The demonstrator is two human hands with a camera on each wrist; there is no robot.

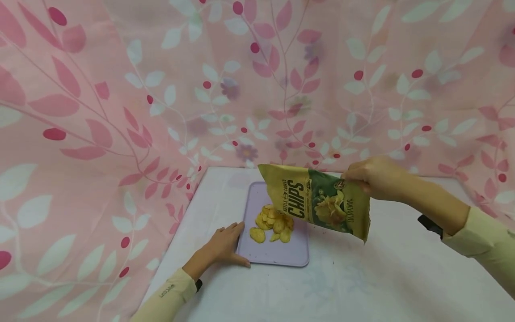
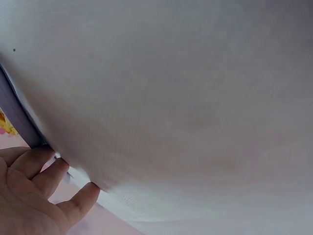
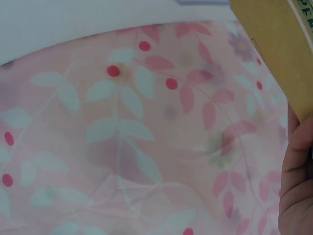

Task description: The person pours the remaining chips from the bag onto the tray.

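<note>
A green and gold bag of chips (image 1: 322, 201) hangs tilted in the head view, its left end over a lilac tray (image 1: 277, 255). My right hand (image 1: 376, 176) grips the bag by its upper right edge. Yellow potato chips (image 1: 267, 223) lie in a pile on the tray, partly hidden behind the bag. My left hand (image 1: 227, 246) rests at the tray's left edge with fingers extended. In the left wrist view, the fingers of my left hand (image 2: 34, 191) touch the table beside the tray's rim (image 2: 17, 107). The right wrist view shows part of the bag (image 3: 274, 44) above my right hand (image 3: 298, 181).
A white cloth covers the table (image 1: 362, 277), with a few small dark crumbs to the right of the tray. Behind and to the left stands a pink curtain (image 1: 181, 89) printed with leaves. Dark bands show at both wrists.
</note>
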